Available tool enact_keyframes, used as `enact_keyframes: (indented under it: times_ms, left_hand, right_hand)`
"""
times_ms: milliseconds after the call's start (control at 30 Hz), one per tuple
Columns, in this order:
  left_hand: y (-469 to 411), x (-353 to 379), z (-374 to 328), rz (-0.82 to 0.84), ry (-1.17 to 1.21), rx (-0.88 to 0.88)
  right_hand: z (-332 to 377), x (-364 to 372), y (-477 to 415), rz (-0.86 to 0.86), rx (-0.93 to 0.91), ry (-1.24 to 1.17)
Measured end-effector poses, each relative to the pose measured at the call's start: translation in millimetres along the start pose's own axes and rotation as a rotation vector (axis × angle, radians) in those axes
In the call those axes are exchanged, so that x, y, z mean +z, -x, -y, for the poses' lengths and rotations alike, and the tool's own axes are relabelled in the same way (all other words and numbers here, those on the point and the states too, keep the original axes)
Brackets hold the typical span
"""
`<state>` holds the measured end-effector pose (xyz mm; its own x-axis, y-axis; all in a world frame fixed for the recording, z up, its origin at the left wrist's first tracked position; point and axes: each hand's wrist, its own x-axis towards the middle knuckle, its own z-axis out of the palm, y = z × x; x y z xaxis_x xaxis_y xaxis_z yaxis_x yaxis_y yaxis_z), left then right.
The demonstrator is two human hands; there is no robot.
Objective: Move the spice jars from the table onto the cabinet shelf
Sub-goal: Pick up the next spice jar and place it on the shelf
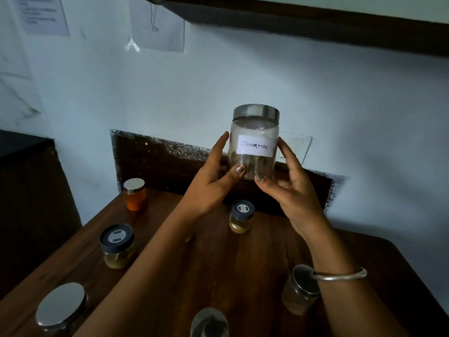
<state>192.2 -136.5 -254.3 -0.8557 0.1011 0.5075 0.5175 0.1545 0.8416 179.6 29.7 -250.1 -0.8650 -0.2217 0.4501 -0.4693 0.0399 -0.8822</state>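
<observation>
A clear glass jar [254,135] with a steel lid and a white label reading "Cinnamon" is held upright in the air above the table, in front of the wall. My left hand [213,178] grips its left side, thumb across the lower front. My right hand [289,183] grips its right side, thumb under the front. Several more spice jars stand on the wooden table [218,263]: an orange-filled jar [135,194] at the far left, two dark-lidded jars [117,245] [241,216], and a steel-lidded jar [300,290] partly behind my right wrist.
Two steel lids [62,305] [209,323] show at the table's near edge. A dark shelf edge [303,23] runs along the top of the view, above the pale wall. Papers [158,23] are taped to the wall. A dark counter [21,147] stands at the left.
</observation>
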Motion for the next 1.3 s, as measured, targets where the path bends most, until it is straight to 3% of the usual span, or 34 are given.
enact_keyframes:
  times_ms: [233,533,800,1300]
  left_hand:
    - [-3,-35,-3,0.051,-0.057,0.044]
    - [-26,-82,-11,0.075,-0.322,0.138]
    - [-88,-90,-37,-0.121,-0.261,0.153]
    - [-273,-115,-63,-0.346,-0.355,0.401]
  right_hand:
    - [8,26,-9,-0.029,0.005,0.049]
    - [23,61,-34,-0.177,-0.029,0.176]
    - [61,61,-100,-0.269,-0.172,0.343]
    - [106,39,-287,-0.363,-0.500,0.510]
